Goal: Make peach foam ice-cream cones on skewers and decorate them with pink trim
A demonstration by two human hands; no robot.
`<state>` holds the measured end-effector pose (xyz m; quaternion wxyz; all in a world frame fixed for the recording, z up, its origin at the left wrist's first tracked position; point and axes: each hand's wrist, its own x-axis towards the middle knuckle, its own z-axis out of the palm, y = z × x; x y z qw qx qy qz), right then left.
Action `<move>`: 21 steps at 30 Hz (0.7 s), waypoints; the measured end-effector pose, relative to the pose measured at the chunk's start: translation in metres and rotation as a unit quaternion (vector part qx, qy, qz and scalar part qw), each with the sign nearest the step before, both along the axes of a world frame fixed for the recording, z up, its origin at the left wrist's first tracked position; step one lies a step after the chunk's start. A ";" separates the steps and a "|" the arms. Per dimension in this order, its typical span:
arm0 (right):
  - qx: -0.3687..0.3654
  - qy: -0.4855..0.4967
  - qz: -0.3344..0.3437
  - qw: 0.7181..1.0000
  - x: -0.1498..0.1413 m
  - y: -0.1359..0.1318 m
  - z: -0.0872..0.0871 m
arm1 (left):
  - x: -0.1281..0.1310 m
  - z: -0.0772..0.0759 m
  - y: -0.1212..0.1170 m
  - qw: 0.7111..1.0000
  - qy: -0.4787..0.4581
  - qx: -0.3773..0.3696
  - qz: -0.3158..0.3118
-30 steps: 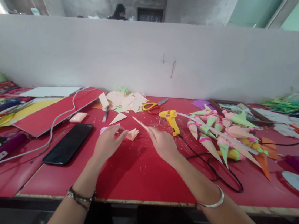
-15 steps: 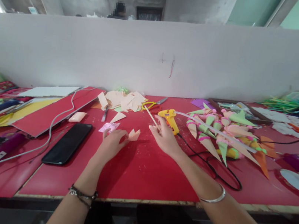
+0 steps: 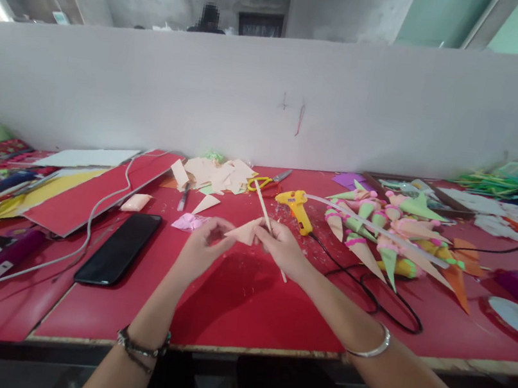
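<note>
My left hand (image 3: 202,247) pinches one edge of a small peach-coloured piece of felt or foam sheet (image 3: 245,233) above the red table. Closed round a thin wooden stick (image 3: 263,199), my right hand (image 3: 284,248) also has its fingertips on the other side of that piece. The stick slants across the right palm, its lower end showing below the hand. Just beyond the left hand lies a crumpled pink bit of material (image 3: 186,222). A yellow glue gun (image 3: 299,212) with a clear glue stick rests beyond the right hand.
A black phone (image 3: 118,249) lies left of my hands. Peach cut-outs (image 3: 217,175), yellow-handled scissors (image 3: 265,183) and a knife (image 3: 183,197) are at the back. Green, pink and peach cone-shaped pieces (image 3: 390,230) are heaped right, near a black cord (image 3: 408,320). A white cable (image 3: 88,227) crosses the left side.
My left hand has lifted the peach piece off the table and moved right. My right hand has come down beside it, fingertips now on the piece, with the stick tilted more steeply.
</note>
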<state>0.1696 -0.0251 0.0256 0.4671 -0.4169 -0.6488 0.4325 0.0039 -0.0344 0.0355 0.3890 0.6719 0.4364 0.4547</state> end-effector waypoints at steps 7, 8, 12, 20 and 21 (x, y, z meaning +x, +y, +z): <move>0.049 -0.026 -0.020 0.998 -0.001 -0.003 -0.004 | 0.012 -0.013 -0.001 0.986 -0.068 -0.154 0.009; 0.065 -0.042 -0.027 0.997 0.000 -0.004 -0.004 | 0.011 -0.014 0.000 0.986 -0.062 -0.155 0.018; 0.011 -0.084 0.046 0.995 0.002 -0.004 -0.006 | 0.008 -0.015 0.004 0.987 -0.066 -0.131 0.057; -0.035 -0.126 0.181 0.975 0.003 -0.005 -0.005 | 0.005 -0.011 0.000 0.991 -0.016 -0.079 -0.104; -0.039 -0.119 0.181 0.975 0.003 -0.005 -0.005 | 0.006 -0.010 -0.001 0.991 -0.005 -0.072 -0.112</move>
